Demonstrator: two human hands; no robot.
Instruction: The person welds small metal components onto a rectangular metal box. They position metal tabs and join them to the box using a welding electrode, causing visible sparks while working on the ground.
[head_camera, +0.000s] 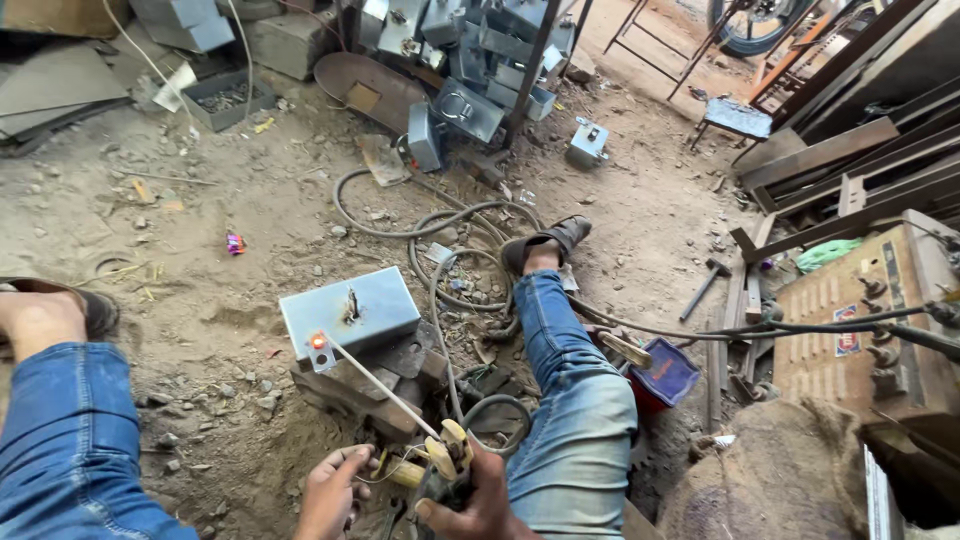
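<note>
Both hands sit at the near edge, between the person's spread legs. The right hand (475, 500) has its fingers clamped on the electrode holder (445, 455), whose rod (375, 382) slants up and left to a glowing tip at the near left corner of the metal box (350, 312). The left hand (330, 490) rests just left of the holder, fingers curled together, touching a wire. The box lies on scrap blocks on a dirt floor strewn with stones. One hammer (705, 285) lies right; one welding machine (865, 320) stands far right.
</note>
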